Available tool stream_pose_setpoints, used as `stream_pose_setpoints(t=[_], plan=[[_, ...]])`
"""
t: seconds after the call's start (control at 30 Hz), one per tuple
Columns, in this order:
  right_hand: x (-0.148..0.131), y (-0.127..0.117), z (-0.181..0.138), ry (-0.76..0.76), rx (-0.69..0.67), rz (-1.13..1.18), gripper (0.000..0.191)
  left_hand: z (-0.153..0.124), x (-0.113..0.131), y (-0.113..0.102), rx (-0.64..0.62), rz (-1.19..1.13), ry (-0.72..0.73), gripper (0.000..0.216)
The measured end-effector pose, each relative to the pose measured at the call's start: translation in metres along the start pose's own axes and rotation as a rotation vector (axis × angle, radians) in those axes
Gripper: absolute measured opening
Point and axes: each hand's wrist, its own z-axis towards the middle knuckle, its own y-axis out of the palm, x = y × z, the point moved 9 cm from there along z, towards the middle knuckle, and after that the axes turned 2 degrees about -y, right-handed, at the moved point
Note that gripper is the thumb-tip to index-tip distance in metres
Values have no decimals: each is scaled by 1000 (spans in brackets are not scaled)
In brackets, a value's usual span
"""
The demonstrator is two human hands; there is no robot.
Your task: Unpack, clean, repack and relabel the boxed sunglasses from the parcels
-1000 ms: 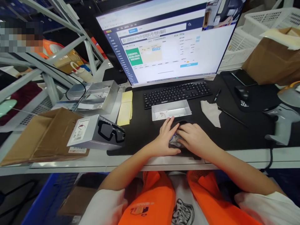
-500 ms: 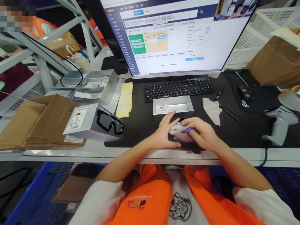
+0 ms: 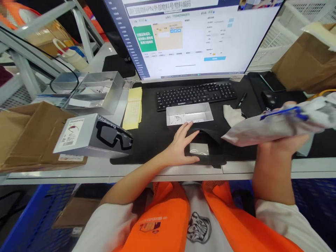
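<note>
My left hand (image 3: 181, 148) rests over the left side of a black case (image 3: 210, 134), fingers spread, with the thumb at its near edge and the index finger at its far edge. A small pale packet in clear wrap (image 3: 198, 148) shows within the case. Off to the right, my right hand (image 3: 283, 145) is raised and closed around a whitish soft bag with a blue strip (image 3: 278, 127). Motion blurs the bag, and its contents are hidden. Beyond my left fingertips lies a shallow open white box (image 3: 206, 112) with a printed sheet inside.
At left stand a "Wakening" glasses box (image 3: 90, 140), a cardboard box (image 3: 39, 140) and a grey tray (image 3: 111, 91) of papers. Yellow slips (image 3: 132, 108) lie beside the keyboard (image 3: 196, 96), below the monitor (image 3: 178, 45). Paper (image 3: 232, 115) and a pen (image 3: 241, 100) are right.
My right hand has pulled the bag out of the black case and swung it up to the right. The pale packet in the case is now uncovered. My left hand stays at the case.
</note>
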Motion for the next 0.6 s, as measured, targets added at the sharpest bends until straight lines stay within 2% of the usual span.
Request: stream_pose_setpoints(t=[0.1, 0.17, 0.2, 0.27, 0.4, 0.43, 0.5, 0.6], plan=[[-27, -27, 29, -307, 33, -59, 18, -2, 19, -3, -60, 116, 90, 66], [-39, -32, 34, -507, 21, -183, 17, -4, 33, -1, -133, 219, 156, 50], [-39, -32, 34, -561, 25, -254, 17, -6, 38, 1, -164, 270, 172, 48], [-31, -30, 33, -564, 41, -391, 10, -9, 44, 4, -202, 353, 172, 44], [-13, -24, 30, -508, 47, -491, 8, -12, 50, 6, -191, 364, 187, 16], [-11, -24, 30, -506, 45, -495, 8, -12, 52, 1, -155, 322, 204, 17], [-6, -28, 31, -498, 51, -508, 8, -11, 56, -24, -29, 207, 226, 24], [6, -37, 38, -444, 67, -494, 6, -3, 52, -82, 201, 118, 153, 29]])
